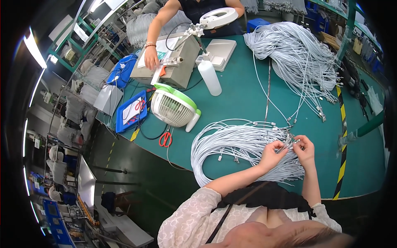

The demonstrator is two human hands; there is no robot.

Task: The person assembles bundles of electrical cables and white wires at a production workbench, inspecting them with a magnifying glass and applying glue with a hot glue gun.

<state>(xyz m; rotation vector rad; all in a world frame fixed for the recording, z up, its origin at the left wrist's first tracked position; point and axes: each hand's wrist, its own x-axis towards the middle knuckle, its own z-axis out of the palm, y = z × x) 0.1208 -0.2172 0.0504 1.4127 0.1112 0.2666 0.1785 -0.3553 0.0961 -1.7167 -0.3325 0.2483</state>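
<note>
"What takes up the most room?"

"The green worktop (235, 107), with a big heap of white cables (293, 53) spread over its far right part."

"And next?"

"A looped bundle of white cables (231, 140), lying on the near side, right in front of the person. After that, a grey box (188, 62) at the far left, then a green-and-white fan (171, 109) just in front of it."

"Anything beside the fan?"

"A blue tray (120, 120) to its left, and a white bottle (210, 78) standing behind it, to the right."

"How are the person's hands?"

"Both are over the right end of the bundle, close beside each other. The left hand (273, 154) has thumb and fingers pinched on cable ends (289, 139); the right hand (304, 149) pinches there too. Exactly which piece each grips is too small to tell."

"Smaller still?"

"Red-handled scissors (165, 139) near the worktop's edge, below the fan. The cable ends are the tiniest, between the two hands."
</note>
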